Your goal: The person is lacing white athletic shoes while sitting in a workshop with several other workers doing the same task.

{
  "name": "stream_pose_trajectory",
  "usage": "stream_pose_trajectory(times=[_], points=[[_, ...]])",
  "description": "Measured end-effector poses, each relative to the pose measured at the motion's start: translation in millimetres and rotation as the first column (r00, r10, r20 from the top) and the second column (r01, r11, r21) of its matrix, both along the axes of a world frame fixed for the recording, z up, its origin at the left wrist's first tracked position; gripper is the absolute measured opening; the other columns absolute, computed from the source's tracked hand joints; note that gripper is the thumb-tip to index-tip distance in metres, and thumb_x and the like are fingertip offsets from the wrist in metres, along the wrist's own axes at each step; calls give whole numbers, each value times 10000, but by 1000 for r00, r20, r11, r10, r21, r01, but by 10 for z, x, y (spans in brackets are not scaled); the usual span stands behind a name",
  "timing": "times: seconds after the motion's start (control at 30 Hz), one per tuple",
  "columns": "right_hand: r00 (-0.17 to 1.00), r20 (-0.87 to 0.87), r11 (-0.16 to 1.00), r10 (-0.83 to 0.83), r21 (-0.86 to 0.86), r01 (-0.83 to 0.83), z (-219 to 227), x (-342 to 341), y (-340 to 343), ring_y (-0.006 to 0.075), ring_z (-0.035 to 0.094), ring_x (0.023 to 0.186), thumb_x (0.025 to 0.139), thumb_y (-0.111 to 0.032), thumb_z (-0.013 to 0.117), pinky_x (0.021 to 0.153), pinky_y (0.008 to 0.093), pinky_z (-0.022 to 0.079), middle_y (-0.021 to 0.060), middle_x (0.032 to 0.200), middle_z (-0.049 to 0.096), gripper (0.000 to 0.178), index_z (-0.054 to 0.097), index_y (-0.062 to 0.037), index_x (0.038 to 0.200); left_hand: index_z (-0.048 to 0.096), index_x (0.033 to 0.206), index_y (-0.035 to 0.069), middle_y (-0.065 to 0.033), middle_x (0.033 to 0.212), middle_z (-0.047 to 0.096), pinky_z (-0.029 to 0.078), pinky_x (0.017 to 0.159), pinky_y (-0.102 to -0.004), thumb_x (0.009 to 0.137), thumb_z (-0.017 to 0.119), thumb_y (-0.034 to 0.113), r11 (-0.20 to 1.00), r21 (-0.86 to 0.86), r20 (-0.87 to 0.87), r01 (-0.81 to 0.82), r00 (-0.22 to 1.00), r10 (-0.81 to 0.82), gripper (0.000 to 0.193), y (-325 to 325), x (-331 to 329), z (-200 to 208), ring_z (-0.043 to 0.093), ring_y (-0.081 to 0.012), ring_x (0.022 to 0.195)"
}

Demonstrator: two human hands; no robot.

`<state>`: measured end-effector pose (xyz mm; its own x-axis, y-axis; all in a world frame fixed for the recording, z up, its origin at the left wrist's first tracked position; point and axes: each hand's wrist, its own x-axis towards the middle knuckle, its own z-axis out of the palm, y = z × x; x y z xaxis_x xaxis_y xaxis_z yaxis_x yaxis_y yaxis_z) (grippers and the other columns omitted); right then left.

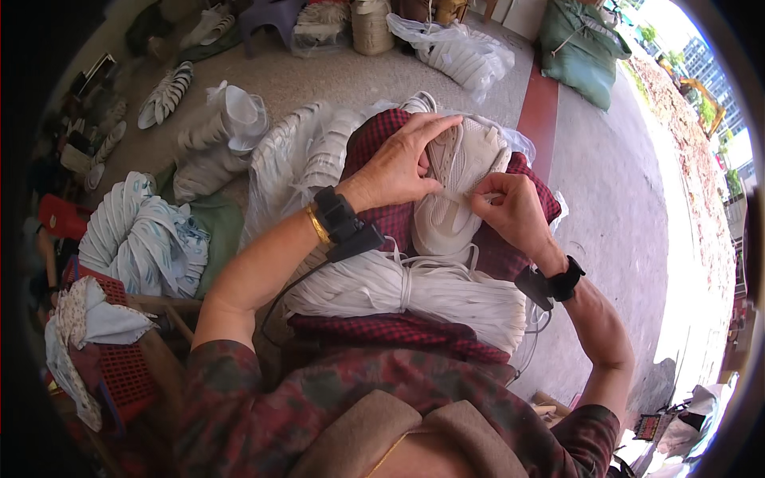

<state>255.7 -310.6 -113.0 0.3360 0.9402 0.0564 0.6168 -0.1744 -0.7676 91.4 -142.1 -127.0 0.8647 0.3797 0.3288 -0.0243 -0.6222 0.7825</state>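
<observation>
A white shoe upper [454, 223] lies over my lap, its toe pointing towards me. My left hand [402, 163] grips its left side, index finger stretched along the top and thumb by the lacing opening. Close by on the right, my right hand [506, 203] has thumb and forefinger pinched on a white shoelace, of which only a short pale stretch shows between the hands. A thick bundle of white shoelaces [351, 285], tied round its middle, rests across my lap nearer to me. Red-and-black checked cloth [382, 327] lies beneath it.
Stacked white shoe uppers in clear plastic [327, 147] stand just beyond my knees. More uppers with blue marks [135, 231] are piled at left, above a red basket [127, 374]. A green sack [582, 52] and a plastic-wrapped bundle [470, 60] sit farther off.
</observation>
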Motion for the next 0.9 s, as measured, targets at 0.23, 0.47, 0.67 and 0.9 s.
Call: stream_pose_trajectory(times=[0.23,0.47,0.67,0.9], points=[[995,100,995,13,-101,-2,123,-14,146,137,667,645,758,-112,733,612,304,531,127,672,686,184,705,67,784,408,1536,202,-91,1457,419,595,799,-279,657,816,-44,1000,12,12,-28,1000,28,1000,5,-6,-3,606,-153,852],[998,52,999,44,-11,-43,-34,29,115,65,597,616,770,-71,709,574,267,492,61,616,620,137,676,62,777,407,1538,206,-106,1446,426,585,796,-281,666,800,-47,1000,21,36,-20,999,19,989,-12,6,-25,622,-157,872],[995,99,997,27,-69,-20,26,13,127,52,548,587,750,-88,728,546,267,465,40,598,586,154,669,54,753,405,1539,206,-111,1462,414,585,784,-275,672,796,-44,1000,29,39,-11,999,10,983,-7,-8,-36,630,-158,898],[991,134,997,9,-75,2,82,-40,138,56,521,567,751,-107,725,525,268,442,40,568,556,175,660,55,744,412,1532,198,-110,1464,416,592,790,-272,675,787,-58,1000,13,76,-23,997,22,970,10,6,-83,634,-173,933]])
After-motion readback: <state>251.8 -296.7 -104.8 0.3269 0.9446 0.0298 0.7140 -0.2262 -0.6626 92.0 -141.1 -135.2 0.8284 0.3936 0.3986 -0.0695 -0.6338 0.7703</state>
